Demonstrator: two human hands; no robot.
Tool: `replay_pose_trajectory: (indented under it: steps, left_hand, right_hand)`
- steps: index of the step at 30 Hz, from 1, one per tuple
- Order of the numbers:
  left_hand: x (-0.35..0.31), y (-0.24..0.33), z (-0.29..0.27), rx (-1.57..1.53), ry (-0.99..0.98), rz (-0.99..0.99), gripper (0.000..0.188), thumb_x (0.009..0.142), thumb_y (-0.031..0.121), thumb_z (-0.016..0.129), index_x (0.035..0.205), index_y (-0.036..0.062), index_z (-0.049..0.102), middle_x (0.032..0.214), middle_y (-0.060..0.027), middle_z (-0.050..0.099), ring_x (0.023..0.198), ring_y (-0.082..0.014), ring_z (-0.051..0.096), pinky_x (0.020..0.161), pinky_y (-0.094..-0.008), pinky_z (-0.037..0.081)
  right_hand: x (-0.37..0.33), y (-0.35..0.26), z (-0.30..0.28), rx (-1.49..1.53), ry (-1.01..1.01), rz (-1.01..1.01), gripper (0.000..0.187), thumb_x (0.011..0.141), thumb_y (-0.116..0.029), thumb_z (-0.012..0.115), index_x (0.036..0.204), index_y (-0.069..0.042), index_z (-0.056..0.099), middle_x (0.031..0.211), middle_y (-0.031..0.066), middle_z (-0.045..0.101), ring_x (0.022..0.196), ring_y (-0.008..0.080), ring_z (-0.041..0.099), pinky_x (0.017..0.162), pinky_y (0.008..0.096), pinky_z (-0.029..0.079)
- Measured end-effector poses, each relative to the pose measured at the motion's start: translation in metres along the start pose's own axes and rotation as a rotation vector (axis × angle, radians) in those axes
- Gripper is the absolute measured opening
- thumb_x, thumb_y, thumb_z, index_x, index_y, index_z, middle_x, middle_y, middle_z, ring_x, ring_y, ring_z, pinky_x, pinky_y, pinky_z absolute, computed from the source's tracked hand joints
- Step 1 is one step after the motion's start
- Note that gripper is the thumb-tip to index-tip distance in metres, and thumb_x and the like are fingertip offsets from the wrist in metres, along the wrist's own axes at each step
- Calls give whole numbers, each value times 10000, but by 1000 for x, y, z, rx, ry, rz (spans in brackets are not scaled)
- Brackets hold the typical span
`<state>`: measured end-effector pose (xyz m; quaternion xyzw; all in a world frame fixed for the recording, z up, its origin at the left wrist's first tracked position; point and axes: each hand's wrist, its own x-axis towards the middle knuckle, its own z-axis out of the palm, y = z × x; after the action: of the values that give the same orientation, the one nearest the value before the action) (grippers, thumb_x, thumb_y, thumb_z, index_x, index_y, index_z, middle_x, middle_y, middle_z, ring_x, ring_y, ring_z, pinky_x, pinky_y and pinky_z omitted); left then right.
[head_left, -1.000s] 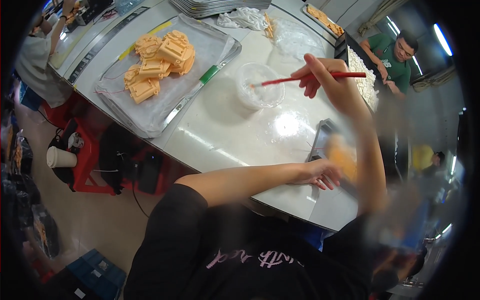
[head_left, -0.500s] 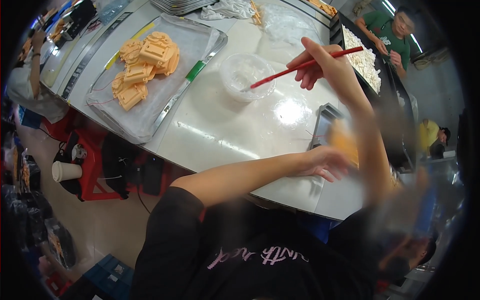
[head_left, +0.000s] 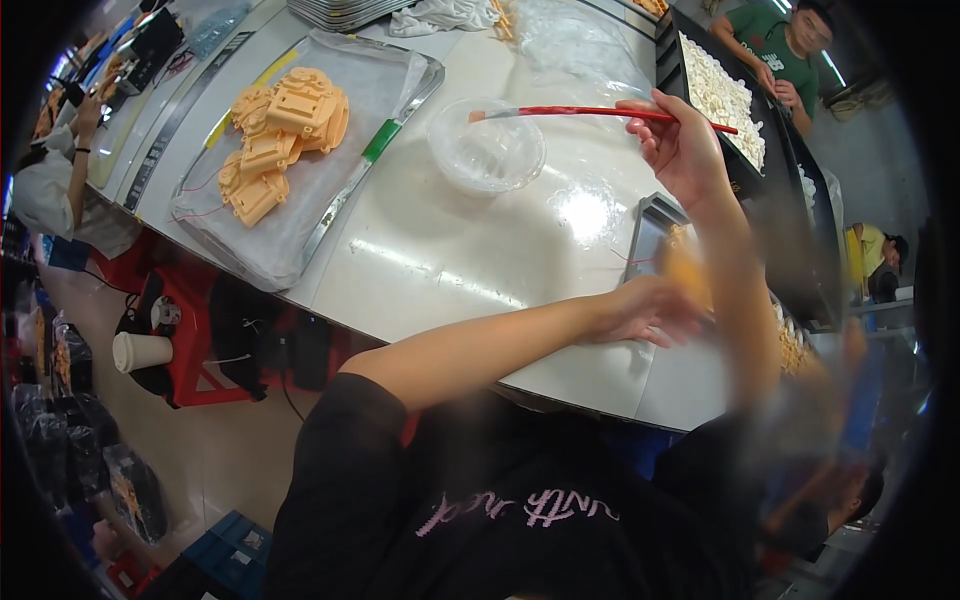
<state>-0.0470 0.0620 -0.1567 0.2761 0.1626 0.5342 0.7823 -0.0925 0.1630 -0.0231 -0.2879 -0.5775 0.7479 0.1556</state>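
My right hand (head_left: pixel 680 148) is closed on a thin red-handled paintbrush (head_left: pixel 580 111), pinched near the rear of the handle. The brush lies almost level, its bristle end above a round clear plastic tub (head_left: pixel 487 160) on the table. The tub's contents look clear or whitish. Low at the right, my left hand (head_left: pixel 645 308) is beside a grey tray (head_left: pixel 650 225), at the near edge of an orange plastic part (head_left: pixel 685 265). A smear over that area blurs its fingertips, so a grip on the part cannot be made out. A thin red wire shows by the tray.
At the left, several orange moulded parts (head_left: pixel 290 125) with red wires sit on a lined metal tray (head_left: pixel 325 235). A black bin (head_left: pixel 675 60) of white pieces stands at the right, near a co-worker in green (head_left: pixel 765 40). Clear plastic sheeting (head_left: pixel 570 45) and a white cloth (head_left: pixel 445 15) lie at the back.
My right hand has lifted slightly and turned the brush from a downward slant to nearly level, raising its tip within the tub's outline. My left hand stays about where it was.
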Motion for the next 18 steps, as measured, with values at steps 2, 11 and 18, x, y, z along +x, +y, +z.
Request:
replay_pose_trajectory:
  steps: [2, 11, 18]
  left_hand:
    - [-1, 1, 1, -26, 30, -13, 533, 919, 479, 434, 1229, 54, 518, 1183, -139, 584, 1073, -236, 568, 940, -350, 418]
    - [-7, 5, 10, 9, 228, 216, 355, 937, 326, 447, 1116, 44, 570, 999, -115, 633, 802, -147, 599, 584, -225, 407]
    - [-11, 4, 19, 749, 657, 644, 162, 897, 120, 471, 985, 42, 583, 922, -33, 596, 779, -75, 513, 625, -205, 389]
  right_hand:
    - [5, 5, -22, 77, -69, 12, 367, 955, -210, 463, 1059, 113, 603, 770, 120, 667, 619, 91, 630, 552, 161, 526]
    - [-57, 0, -103, 452, 52, -47, 319, 962, -188, 483, 1126, 78, 546, 746, 88, 628, 551, 69, 547, 499, 156, 474]
    - [-172, 20, -180, 314, 533, -379, 319, 957, -229, 509, 1059, 61, 591, 754, 68, 619, 578, 58, 529, 503, 142, 446]
